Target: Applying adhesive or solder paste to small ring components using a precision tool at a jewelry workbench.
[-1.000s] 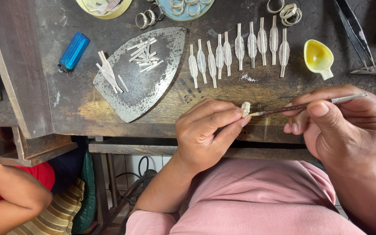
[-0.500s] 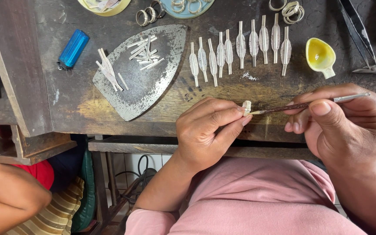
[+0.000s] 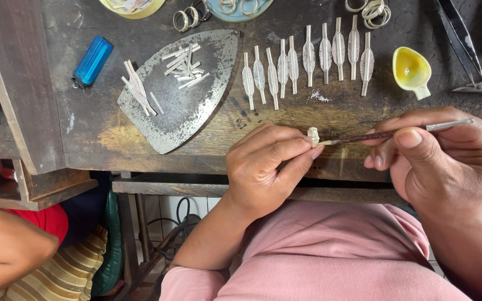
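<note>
My left hand (image 3: 266, 164) pinches a small whitish metal piece (image 3: 313, 135) between thumb and forefinger, just above the front edge of the dark wooden bench (image 3: 330, 120). My right hand (image 3: 439, 159) holds a thin brush-like tool (image 3: 389, 134) level, its tip touching that piece. Behind my hands lies a row of several silver leaf-shaped pieces (image 3: 308, 64) with stems.
A flat grey iron-shaped metal plate (image 3: 182, 92) carries several small silver strips. A blue lighter (image 3: 92, 61) lies at the left, a small yellow dish (image 3: 411, 71) at the right, rings (image 3: 188, 18) and tweezers (image 3: 458, 33) at the back. Another person's arm (image 3: 6, 251) is at lower left.
Both hands stay almost in place; the brush tip stays on the small piece. The other person's arm at lower left shifted slightly.
</note>
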